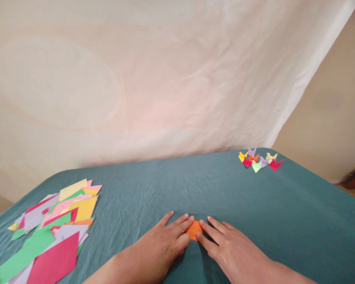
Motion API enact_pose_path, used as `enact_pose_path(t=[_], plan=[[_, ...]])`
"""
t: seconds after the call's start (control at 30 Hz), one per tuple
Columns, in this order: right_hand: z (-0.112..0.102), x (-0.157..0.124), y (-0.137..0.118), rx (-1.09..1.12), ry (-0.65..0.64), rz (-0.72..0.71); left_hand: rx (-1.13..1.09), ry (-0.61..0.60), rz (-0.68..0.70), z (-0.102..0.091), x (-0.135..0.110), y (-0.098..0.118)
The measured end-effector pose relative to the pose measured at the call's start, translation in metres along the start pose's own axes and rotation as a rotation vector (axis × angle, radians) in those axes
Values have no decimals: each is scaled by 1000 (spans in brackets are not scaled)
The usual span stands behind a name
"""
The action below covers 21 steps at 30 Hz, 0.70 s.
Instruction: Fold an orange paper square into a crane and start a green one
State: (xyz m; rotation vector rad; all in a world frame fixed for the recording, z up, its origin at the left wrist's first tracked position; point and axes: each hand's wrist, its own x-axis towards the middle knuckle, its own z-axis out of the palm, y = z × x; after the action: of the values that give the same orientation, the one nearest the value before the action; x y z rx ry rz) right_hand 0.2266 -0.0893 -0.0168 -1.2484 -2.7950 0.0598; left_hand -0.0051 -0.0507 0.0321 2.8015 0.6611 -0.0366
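A small folded piece of orange paper [194,230] lies on the cloth-covered table between my two hands. My left hand [168,240] rests palm down, its fingers stretched out and apart. Its fingertips and bent thumb touch the paper's left side. From the right, my right hand [227,242] lies with fingers spread, index fingertip and thumb tip pressing on the paper's right edge. The fingertips cover parts of the paper's outline, so its full shape is hidden.
Loose sheets of coloured paper [56,260] lie in an overlapping heap at the left. Several small folded paper birds [256,166] stand at the far right of the green tablecloth [154,185]. Behind the table hangs a pale sheet [165,79].
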Motion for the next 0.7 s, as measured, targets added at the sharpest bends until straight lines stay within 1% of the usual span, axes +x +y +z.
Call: enact_pose_path(t=[0.03,0.1,0.17,0.27,0.33,0.43,0.57,0.7], plan=[[-2,-1,0,6,4,0,-7,-5,-4,-1,0,0],[-7,-1,1,28,52,25,-37,-2,-26,-2,1,-1],[-13,0,2,87,118,75,-92,43,-63,0,3,-1],[-20,4,4,182,207,157,-196,186,-120,9,8,-2],[-20,8,4,208,248,174,-259,293,-155,16,13,-2],[-15,12,3,228,251,176,-321,380,-206,24,19,-2],[-4,15,3,296,233,187,-356,412,-250,27,24,0],[0,18,6,381,268,185,-430,411,-315,25,26,0]])
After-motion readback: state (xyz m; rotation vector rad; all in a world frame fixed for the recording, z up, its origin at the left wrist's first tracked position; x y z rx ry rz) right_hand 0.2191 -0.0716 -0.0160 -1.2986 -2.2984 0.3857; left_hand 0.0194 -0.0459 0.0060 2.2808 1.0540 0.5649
